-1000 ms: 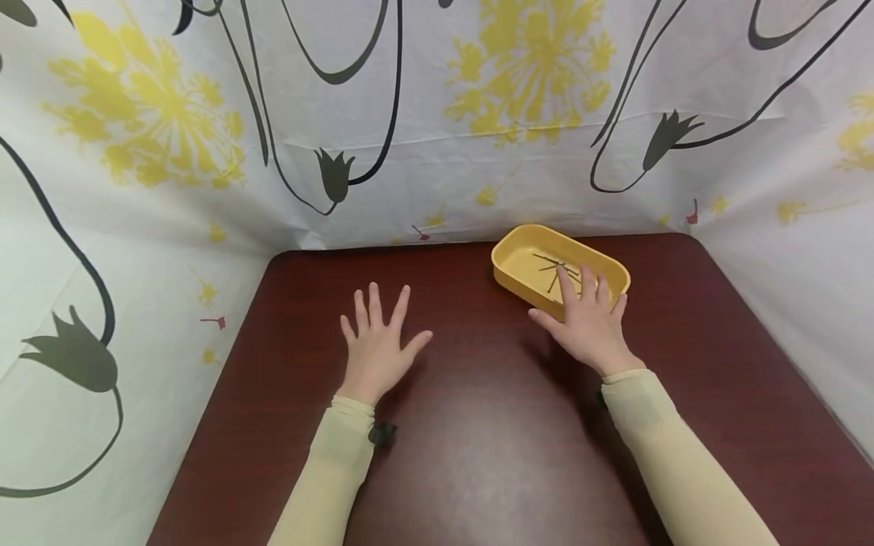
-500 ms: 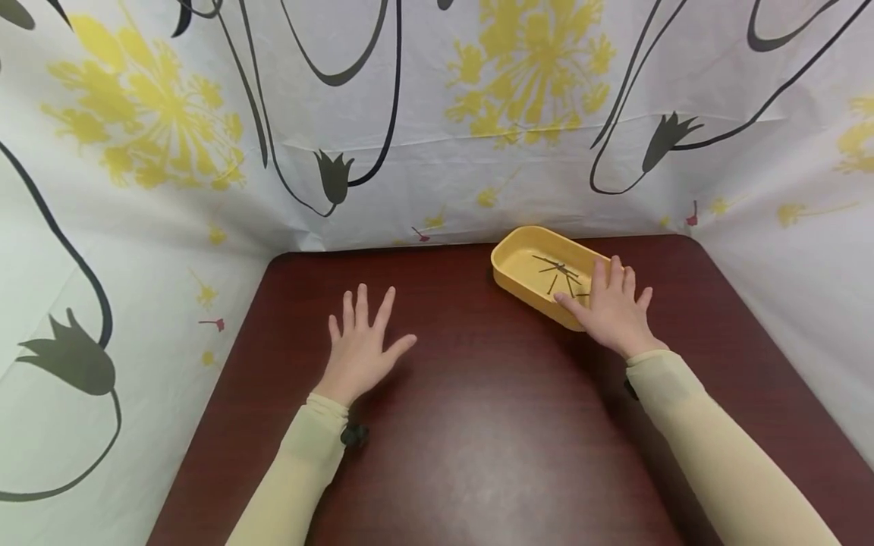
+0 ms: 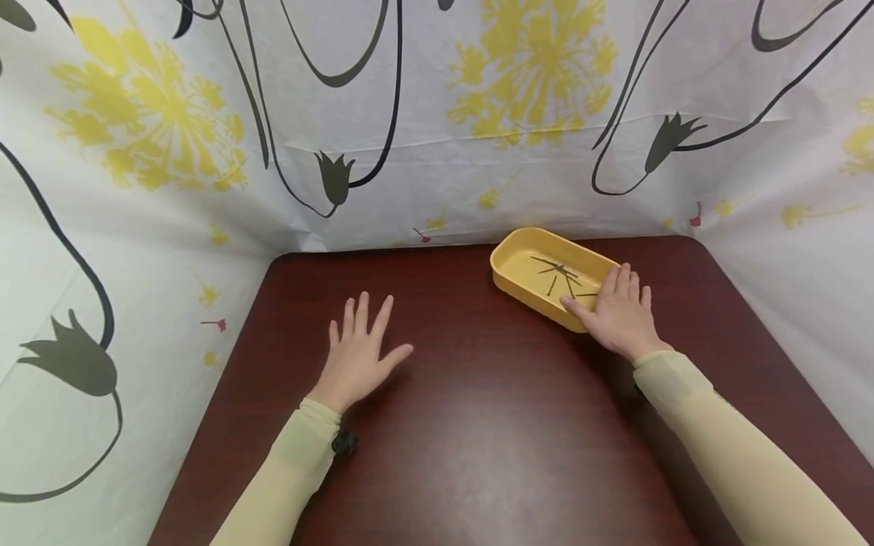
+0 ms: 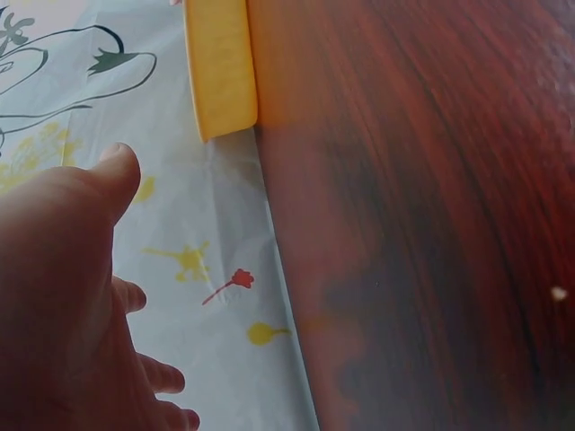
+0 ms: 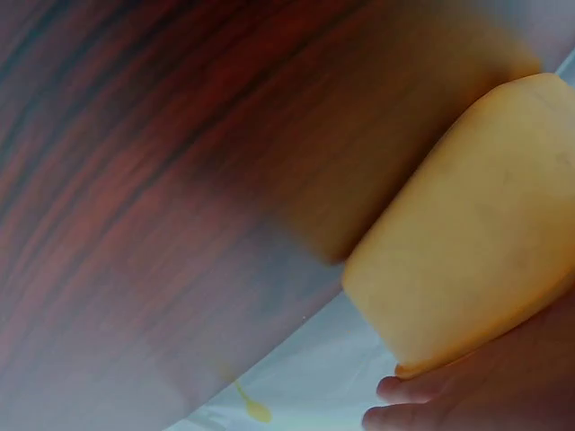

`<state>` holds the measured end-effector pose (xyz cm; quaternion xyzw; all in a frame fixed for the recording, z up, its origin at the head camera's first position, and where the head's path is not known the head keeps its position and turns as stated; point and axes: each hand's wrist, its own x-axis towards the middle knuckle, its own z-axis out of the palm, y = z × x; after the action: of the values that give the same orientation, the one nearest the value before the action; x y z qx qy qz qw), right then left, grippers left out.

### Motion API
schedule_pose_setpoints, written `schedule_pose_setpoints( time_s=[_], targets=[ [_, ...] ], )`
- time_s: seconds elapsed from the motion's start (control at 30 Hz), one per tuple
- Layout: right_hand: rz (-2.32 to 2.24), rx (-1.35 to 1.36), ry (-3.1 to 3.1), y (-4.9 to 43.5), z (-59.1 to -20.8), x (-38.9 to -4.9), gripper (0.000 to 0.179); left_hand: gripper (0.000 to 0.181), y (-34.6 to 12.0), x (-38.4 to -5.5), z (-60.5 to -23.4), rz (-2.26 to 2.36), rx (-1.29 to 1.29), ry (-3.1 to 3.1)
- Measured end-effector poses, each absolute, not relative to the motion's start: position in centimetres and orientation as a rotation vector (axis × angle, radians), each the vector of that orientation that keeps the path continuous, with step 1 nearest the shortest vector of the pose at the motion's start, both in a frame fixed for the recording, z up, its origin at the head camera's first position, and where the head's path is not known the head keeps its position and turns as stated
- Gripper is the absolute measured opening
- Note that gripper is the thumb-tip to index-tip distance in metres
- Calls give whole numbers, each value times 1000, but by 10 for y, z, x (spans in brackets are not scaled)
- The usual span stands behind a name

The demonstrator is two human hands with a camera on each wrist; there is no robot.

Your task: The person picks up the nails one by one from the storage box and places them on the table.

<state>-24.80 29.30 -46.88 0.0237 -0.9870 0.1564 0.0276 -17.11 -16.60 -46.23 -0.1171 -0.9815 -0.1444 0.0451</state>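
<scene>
A yellow plastic tray (image 3: 529, 294) stands at the back right of the table, with several thin dark nails (image 3: 560, 273) lying loose inside. My right hand (image 3: 623, 317) is at the tray's right end, palm down, fingers straight and close together, thumb over the near rim. In the right wrist view, the fingers (image 5: 422, 400) show right at the rim of the yellow tray (image 5: 476, 224). My left hand (image 3: 353, 364) is over the left half of the table with fingers spread and holds nothing. The left wrist view shows its thumb (image 4: 117, 175) extended.
The dark red-brown table (image 3: 464, 425) has a back edge close behind the tray. A white cloth (image 3: 423, 114) with flower prints hangs along the back and both sides.
My right hand has moved right, from over the tray's contents to its right end, and its fingers have drawn together. My left hand has shifted slightly left and nearer.
</scene>
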Motion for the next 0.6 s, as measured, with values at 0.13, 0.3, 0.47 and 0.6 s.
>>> schedule_pose_setpoints(
  time_s=[0.13, 0.3, 0.47, 0.6],
  targets=[
    [474, 137, -3037, 296, -470, -250, 122, 93, -167, -172, -460, -432, -373, -3000],
    [471, 202, -3046, 300, -471, -251, 120, 93, -168, -174, -459, -409, -386, -2990],
    [461, 249, -3063, 301, -471, -252, 119, 93, -170, -175, -459, -395, -387, -2986],
    [465, 302, -3059, 297, -470, -251, 118, 92, -171, -176, -459, -388, -384, -2982]
  ],
)
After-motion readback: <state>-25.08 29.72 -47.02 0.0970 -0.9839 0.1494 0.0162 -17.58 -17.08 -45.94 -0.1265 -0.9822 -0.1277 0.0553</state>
